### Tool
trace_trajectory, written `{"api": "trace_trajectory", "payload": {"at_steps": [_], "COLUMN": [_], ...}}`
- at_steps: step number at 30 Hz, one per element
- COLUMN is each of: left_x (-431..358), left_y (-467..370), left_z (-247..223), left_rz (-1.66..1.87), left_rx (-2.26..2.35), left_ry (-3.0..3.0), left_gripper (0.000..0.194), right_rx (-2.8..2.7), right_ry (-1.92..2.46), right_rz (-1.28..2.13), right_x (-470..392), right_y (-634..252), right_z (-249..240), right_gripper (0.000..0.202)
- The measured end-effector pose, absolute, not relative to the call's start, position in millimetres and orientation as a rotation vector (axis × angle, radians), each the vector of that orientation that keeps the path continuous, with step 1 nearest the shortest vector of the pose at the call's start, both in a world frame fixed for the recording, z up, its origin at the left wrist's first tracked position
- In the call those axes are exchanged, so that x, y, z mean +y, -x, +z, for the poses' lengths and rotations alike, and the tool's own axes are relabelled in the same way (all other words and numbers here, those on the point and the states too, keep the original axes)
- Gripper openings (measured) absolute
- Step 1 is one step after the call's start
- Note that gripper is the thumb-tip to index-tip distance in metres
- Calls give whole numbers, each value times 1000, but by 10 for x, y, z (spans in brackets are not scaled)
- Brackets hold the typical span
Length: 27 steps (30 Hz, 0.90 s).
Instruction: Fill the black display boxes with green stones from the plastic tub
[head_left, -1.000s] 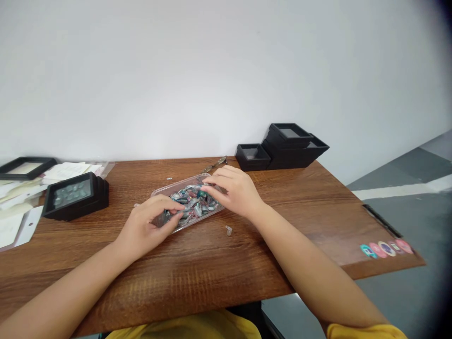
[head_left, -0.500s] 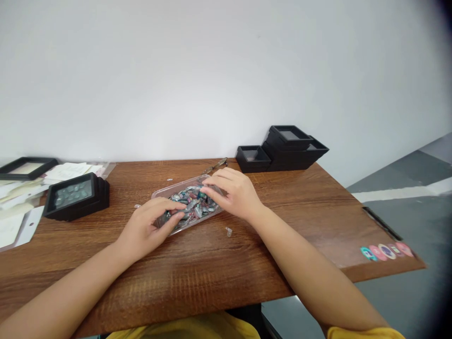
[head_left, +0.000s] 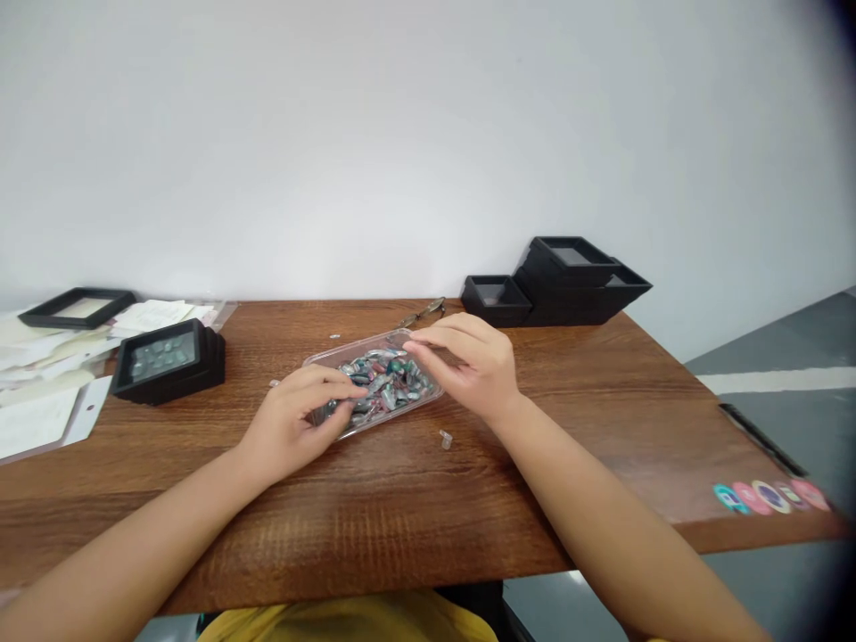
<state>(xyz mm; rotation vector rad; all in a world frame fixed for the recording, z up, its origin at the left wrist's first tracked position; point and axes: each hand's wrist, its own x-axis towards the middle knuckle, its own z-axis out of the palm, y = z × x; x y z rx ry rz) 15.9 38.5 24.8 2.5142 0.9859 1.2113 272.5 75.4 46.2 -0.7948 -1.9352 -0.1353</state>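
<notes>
A shallow clear plastic tray (head_left: 326,358) sits slantwise on the wooden table, filled with small shiny pieces (head_left: 394,385) in grey, teal and pink. My left hand (head_left: 300,417) rests at the tray's left end. Its thumb and fingers are apart, with the tips over the pieces. Above the tray's right end is my right hand (head_left: 468,361), thumb and index fingertips drawn close together. Whether something small is between them I cannot make out. A small clear piece (head_left: 446,439) lies on the table in front of the tray.
Black frame-like boxes (head_left: 568,294) are stacked at the back right by the wall. More black boxes (head_left: 170,361) stand at left, the top one holding clear pieces. Papers (head_left: 40,419) and a black frame (head_left: 78,308) lie far left. Glasses (head_left: 423,312) lie behind the tray.
My right hand has lifted off the pieces and moved a little to the right, uncovering more of the tray. The left hand stays at the tray's left end. The view has shifted slightly left.
</notes>
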Motion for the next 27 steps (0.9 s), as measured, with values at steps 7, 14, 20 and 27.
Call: {"api": "trace_trajectory", "payload": {"at_steps": [7,14,20,27], "left_x": [382,372,369,372], "left_y": [-173,-167,-170,-166], "left_z": [260,245,260,244], "left_rz": [1236,1210,1209,1231], "left_rx": [940,968,986,937], "left_ry": [-2493,-2453,-2435,-2445], "left_gripper": [18,10,7,7], "right_rx": [-1809,-1789,-1827,-1836], "right_ry": [690,654,660,715], "right_rz": [-166,-226,-228,-224], "right_x": [728,691,677,666], "right_y": [-2720,-2718,-2738,-2742], "right_z": [456,499,503,514], "right_gripper": [14,18,26,12]}}
